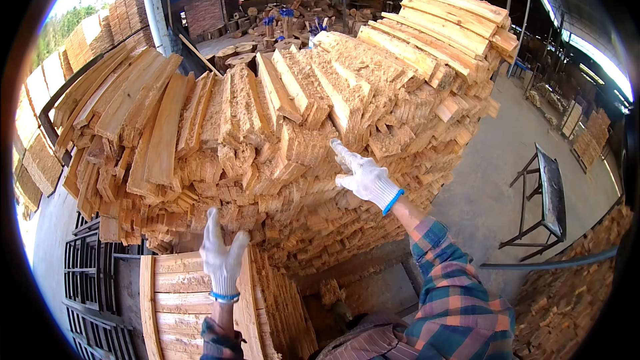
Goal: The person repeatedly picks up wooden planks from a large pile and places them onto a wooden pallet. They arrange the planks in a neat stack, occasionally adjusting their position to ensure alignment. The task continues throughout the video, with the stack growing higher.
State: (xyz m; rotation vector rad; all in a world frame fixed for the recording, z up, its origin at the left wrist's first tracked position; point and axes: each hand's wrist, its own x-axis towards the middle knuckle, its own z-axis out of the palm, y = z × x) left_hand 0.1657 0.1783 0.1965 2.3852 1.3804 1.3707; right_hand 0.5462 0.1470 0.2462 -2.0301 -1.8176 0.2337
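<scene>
A tall pile of rough wooden slats [263, 120], dusted with sawdust, spreads across the middle of the head view. My right hand [365, 175], in a white knit glove with a blue cuff, reaches to the front face of the pile. Its fingers are stretched out and hold nothing. Lower on the left, my left hand [223, 257], gloved the same way, has its fingers apart above a neat stack of sawn boards [179, 300]. Whether the left palm touches the stack's edge, I cannot tell.
Black metal frames [93, 273] lie on the floor at left. A black-topped bench [550, 190] stands at right, and wood scraps [573, 300] are heaped below it. Tall board stacks [87, 40] rise at far left. Round logs [243, 50] lie behind the pile.
</scene>
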